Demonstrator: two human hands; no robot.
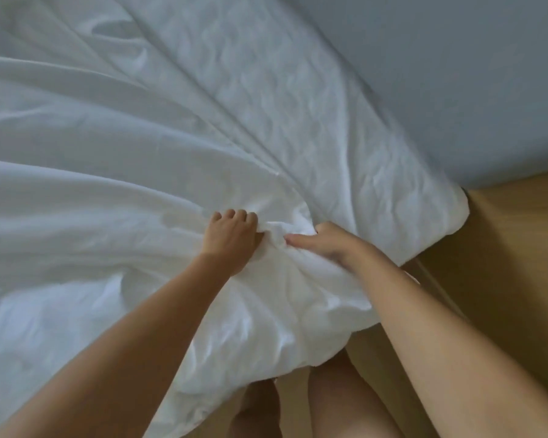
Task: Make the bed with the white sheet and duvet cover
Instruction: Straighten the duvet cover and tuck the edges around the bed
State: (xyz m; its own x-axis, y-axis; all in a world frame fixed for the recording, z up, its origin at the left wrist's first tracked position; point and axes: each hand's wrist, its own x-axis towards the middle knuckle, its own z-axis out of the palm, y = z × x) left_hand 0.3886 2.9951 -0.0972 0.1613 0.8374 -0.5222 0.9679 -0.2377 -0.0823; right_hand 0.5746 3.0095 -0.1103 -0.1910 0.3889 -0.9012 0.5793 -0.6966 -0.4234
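A white duvet cover [108, 191] lies over the bed in long folds that fan out from one bunched point near the bed's corner. My left hand [231, 240] has its fingers curled into that bunch of white cloth. My right hand [326, 245] grips the same bunch from the right, thumb pointing left. A flatter, crinkled white sheet [298, 128] runs along the right side of the bed to its corner [450, 216]. The cloth below my hands hangs off the bed's edge in a soft lump [298, 311].
A grey-blue wall [456, 74] rises behind the bed on the right. Tan wooden floor [503, 263] shows at the right and below. My bare legs [345, 403] stand at the bed's edge, partly under the hanging cloth.
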